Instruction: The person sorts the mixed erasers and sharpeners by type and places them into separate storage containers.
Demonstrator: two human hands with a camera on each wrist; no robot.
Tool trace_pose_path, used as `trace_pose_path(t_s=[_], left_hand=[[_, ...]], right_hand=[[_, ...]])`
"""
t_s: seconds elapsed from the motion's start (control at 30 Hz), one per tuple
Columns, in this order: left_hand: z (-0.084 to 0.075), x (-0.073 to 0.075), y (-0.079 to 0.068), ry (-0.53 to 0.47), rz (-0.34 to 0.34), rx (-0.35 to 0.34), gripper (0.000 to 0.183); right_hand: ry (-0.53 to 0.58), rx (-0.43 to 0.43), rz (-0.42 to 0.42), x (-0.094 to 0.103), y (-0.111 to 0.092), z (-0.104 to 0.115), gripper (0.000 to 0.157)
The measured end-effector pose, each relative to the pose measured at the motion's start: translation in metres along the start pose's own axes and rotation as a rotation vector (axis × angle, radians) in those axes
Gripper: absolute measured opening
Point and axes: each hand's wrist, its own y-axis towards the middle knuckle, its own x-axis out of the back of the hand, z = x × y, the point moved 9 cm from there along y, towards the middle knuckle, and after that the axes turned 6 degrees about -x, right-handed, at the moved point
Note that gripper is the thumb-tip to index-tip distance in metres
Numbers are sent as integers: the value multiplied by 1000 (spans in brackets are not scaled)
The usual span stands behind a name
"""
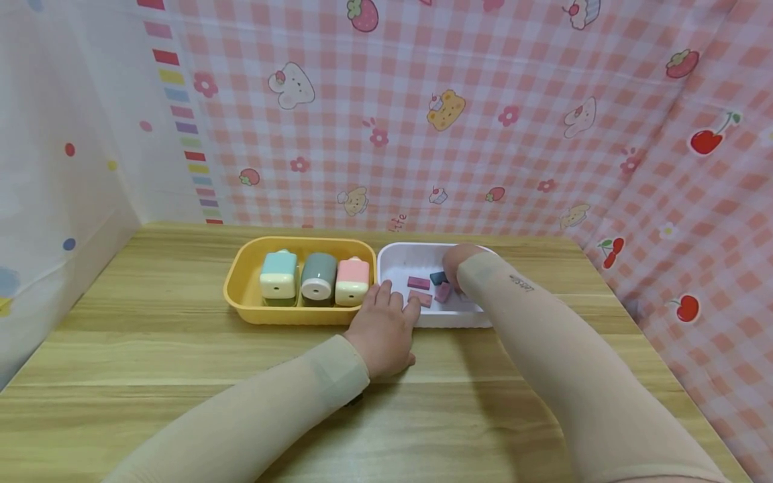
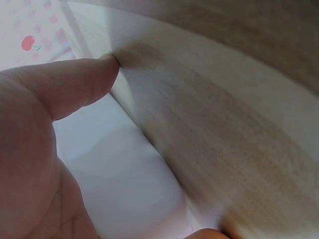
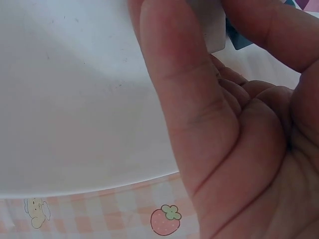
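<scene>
My left hand [image 1: 384, 329] rests on the near edges where the yellow tray [image 1: 296, 316] and white tray [image 1: 455, 320] meet. Its fingers are extended; in the left wrist view the thumb [image 2: 79, 82] is straight against the wooden surface. Inside the white tray, my right hand [image 1: 465, 258] reaches down at the right end. The right wrist view shows it pinching a grey block [image 3: 214, 27] between thumb and finger, partly hidden. Beside it lie small blocks: a purple-pink one [image 1: 419, 283], a pink one [image 1: 420, 298], a magenta one [image 1: 443, 292] and a dark teal one [image 1: 437, 278].
In the yellow tray stand what look like pencil sharpeners: mint and cream [image 1: 278, 275], grey and white [image 1: 319, 275], pink and cream [image 1: 352, 280]. Both trays sit side by side on a wooden table [image 1: 181, 376]. A pink checked cloth [image 1: 398, 121] hangs behind.
</scene>
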Motion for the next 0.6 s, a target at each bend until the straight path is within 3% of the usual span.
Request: trace_pose_path(t_s=[0.2, 0.27, 0.5, 0.6], left_hand=[[0, -1, 1, 11, 5, 1, 95], [0, -2, 2, 15, 6, 4, 95], [1, -3, 2, 11, 11, 11, 96], [1, -3, 2, 11, 10, 11, 96]], right_hand=[[-163, 85, -27, 1, -1, 8, 15], [-156, 78, -17, -1, 1, 8, 16], [100, -49, 29, -6, 3, -1, 27], [93, -41, 33, -5, 0, -1, 28]])
